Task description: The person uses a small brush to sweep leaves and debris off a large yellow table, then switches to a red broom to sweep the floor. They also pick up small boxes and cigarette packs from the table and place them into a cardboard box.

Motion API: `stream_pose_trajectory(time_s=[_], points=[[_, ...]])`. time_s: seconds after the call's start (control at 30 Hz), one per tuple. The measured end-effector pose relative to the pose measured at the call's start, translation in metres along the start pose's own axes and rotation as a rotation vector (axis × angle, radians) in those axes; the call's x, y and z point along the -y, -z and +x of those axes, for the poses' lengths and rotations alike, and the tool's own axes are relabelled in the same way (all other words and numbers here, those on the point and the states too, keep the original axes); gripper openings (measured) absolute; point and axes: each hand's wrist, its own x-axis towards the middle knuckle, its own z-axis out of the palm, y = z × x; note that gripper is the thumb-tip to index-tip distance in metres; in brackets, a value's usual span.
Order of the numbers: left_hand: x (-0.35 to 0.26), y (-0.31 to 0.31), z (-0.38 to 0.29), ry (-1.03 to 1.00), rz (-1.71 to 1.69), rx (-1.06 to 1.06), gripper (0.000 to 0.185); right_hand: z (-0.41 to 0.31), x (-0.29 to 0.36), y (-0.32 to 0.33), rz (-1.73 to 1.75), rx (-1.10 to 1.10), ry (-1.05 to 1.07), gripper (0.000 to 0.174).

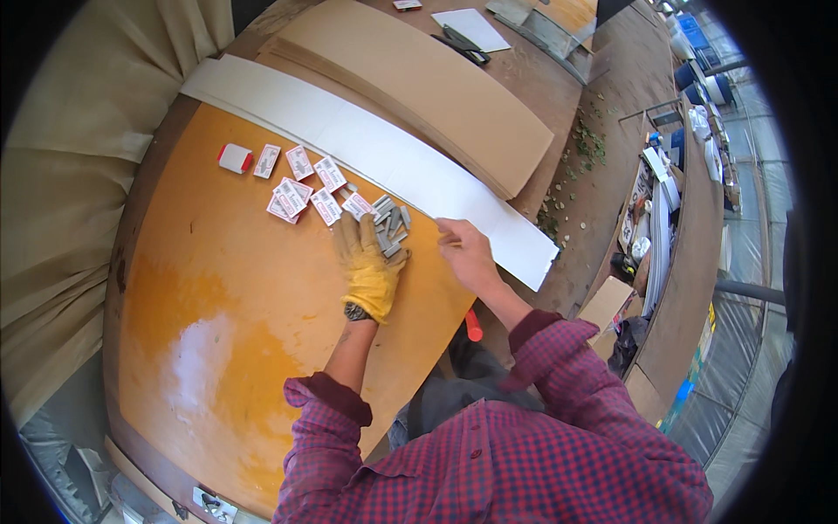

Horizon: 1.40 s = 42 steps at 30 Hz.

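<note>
My left hand, in a yellow work glove, lies palm down with its fingers spread at the near side of a loose pile of grey metal staple strips. Its fingertips reach a small white-and-red printed box. Several similar small boxes are scattered to the left, some overlapping. Bare and slightly blurred, my right hand has curled fingers at the near edge of a long white sheet strip. Whether anything is pinched between those fingers is hidden.
An orange-topped table carries the boxes. Beyond the white strip lies a stack of brown cardboard sheets. A black stapler-like tool rests by a white sheet. A red tube-like end shows beside the table edge. Right stands a cluttered shelf.
</note>
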Motion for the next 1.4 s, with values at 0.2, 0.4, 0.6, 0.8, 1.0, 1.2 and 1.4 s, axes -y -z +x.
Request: stream_pose_trajectory(time_s=[0.2, 0.4, 0.6, 0.8, 1.0, 1.2, 1.4], points=[[-0.046, 0.048, -0.051, 0.067, -0.186, -0.022, 0.098, -0.089, -0.025, 0.067, -0.014, 0.084, -0.304, 0.031], [-0.144, 0.051, -0.115, -0.049, -0.533, 0.403, 0.079, -0.164, -0.064, 0.056, 0.760, 0.092, -0.869, 0.039], [-0.228, 0.021, -0.135, -0.393, -0.579, 0.699, 0.063, -0.190, -0.123, 0.057, 1.804, -0.106, -0.997, 0.018], [-0.280, 0.003, -0.142, -0.412, -0.580, 0.836, 0.064, -0.286, -0.166, 0.171, 1.635, -0.153, -1.148, 0.013], [-0.283, -0.040, -0.080, -0.247, -0.194, 0.377, 0.061, -0.443, -0.195, 0.234, 1.285, -0.041, -0.914, 0.043], [-0.261, -0.123, 0.006, -0.546, 0.195, 0.282, 0.068, -0.553, -0.261, 0.150, 0.533, -0.123, -1.142, 0.039], [-0.213, -0.178, 0.038, -0.621, 0.559, 0.297, 0.070, -0.631, -0.271, 0.091, 0.213, -0.217, -1.152, 0.034]])
